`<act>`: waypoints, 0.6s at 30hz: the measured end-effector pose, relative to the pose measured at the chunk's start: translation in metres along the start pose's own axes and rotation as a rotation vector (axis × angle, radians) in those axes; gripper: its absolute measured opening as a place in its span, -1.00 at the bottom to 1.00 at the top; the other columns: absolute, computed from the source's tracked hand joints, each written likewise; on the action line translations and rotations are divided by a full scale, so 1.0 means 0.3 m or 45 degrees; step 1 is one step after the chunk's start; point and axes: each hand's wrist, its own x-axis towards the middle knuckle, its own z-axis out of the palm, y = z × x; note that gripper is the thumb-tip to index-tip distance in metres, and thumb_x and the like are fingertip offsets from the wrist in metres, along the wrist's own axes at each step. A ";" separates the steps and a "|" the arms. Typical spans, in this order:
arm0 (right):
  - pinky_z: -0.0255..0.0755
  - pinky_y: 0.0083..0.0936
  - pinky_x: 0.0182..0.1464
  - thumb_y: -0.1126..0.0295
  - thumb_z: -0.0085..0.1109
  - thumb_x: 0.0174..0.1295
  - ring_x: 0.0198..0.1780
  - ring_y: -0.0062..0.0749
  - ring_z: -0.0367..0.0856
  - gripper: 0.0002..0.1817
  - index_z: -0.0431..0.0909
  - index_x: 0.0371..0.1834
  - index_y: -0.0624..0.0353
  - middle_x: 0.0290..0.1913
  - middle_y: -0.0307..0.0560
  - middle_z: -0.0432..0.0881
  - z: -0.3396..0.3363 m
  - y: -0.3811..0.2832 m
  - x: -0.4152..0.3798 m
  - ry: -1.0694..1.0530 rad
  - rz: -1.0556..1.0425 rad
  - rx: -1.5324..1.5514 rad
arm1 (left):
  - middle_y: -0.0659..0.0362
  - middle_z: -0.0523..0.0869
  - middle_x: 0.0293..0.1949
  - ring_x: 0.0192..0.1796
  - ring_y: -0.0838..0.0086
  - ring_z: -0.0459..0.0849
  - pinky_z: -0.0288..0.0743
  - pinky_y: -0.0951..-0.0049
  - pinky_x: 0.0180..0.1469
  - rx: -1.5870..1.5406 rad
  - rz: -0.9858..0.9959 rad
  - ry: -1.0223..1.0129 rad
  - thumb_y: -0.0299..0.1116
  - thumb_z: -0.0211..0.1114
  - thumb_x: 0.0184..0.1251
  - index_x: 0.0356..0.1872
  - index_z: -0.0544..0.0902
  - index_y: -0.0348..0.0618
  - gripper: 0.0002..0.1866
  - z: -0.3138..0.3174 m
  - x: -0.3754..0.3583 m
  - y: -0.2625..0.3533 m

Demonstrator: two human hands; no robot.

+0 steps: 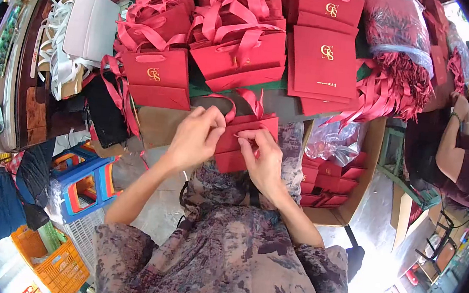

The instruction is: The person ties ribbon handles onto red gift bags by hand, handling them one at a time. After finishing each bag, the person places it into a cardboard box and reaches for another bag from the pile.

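Observation:
A small red paper gift bag [232, 144] is held over my lap at the table's front edge. A pink-red ribbon [252, 104] loops up from its top. My left hand [197, 135] is closed at the bag's upper left, its fingertips pinched on the ribbon near the bag's edge. My right hand [262, 156] lies against the bag's front, thumb and forefinger pinched together. Something thin and pale shows at those fingertips, too small to name. Behind the bag, more red gift bags [159, 75] with ribbon handles stand in rows.
Flat red bags [323, 64] with gold lettering are stacked beside a plastic-wrapped bundle of ribbons [399, 44]. White bags [91, 25] lie at left. A cardboard box [361, 200] of red pieces stands at my right. Stools [85, 179] and an orange basket [65, 266] are left. Other people sit on both sides.

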 end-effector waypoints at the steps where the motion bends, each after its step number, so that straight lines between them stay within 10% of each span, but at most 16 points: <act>1: 0.47 -0.48 -0.35 0.53 0.32 0.29 -0.38 -0.35 0.62 -0.90 0.65 -0.17 0.25 -0.26 -0.06 0.66 -0.009 -0.015 0.001 0.011 -0.012 0.005 | 0.04 0.70 -0.35 -0.16 0.09 0.62 0.48 0.13 -0.07 -0.097 -0.027 -0.032 -0.47 0.30 0.29 -0.25 0.55 -0.19 -0.91 -0.012 0.010 0.001; 4: 0.55 -0.30 -0.23 0.54 0.33 0.24 -0.26 -0.08 0.68 -0.89 0.62 -0.20 0.25 -0.27 0.02 0.64 -0.027 -0.052 0.003 -0.004 0.003 0.028 | 0.05 0.75 -0.31 -0.24 0.29 0.68 0.53 0.26 -0.13 -0.348 -0.187 -0.170 -0.45 0.29 0.36 -0.20 0.56 -0.25 -0.89 -0.031 0.037 -0.010; 9: 0.50 -0.42 -0.31 0.53 0.35 0.25 -0.35 -0.29 0.64 -0.90 0.64 -0.21 0.24 -0.29 -0.05 0.66 -0.038 -0.084 0.012 0.040 -0.054 -0.004 | 0.30 0.67 -0.26 -0.17 0.72 0.55 0.46 0.58 -0.10 -0.600 -0.263 -0.300 -0.51 0.23 0.46 -0.07 0.61 -0.29 -0.88 -0.053 0.045 0.027; 16: 0.47 -0.54 -0.35 0.50 0.35 0.25 -0.37 -0.45 0.62 -0.92 0.66 -0.23 0.23 -0.31 -0.08 0.68 -0.051 -0.109 0.026 0.036 0.078 0.018 | 0.23 0.74 -0.17 -0.05 0.65 0.63 0.50 0.52 0.07 -0.402 -0.256 -0.318 -0.50 0.22 0.45 -0.07 0.66 -0.33 -0.85 -0.056 0.043 0.031; 18: 0.48 -0.53 -0.35 0.49 0.36 0.25 -0.37 -0.45 0.62 -0.91 0.66 -0.24 0.24 -0.32 -0.08 0.68 -0.056 -0.111 0.032 0.026 0.081 0.006 | 0.08 0.77 -0.28 -0.28 0.53 0.65 0.52 0.44 -0.14 -0.499 -0.160 -0.208 -0.43 0.27 0.44 -0.07 0.69 -0.23 -0.84 -0.049 0.037 0.036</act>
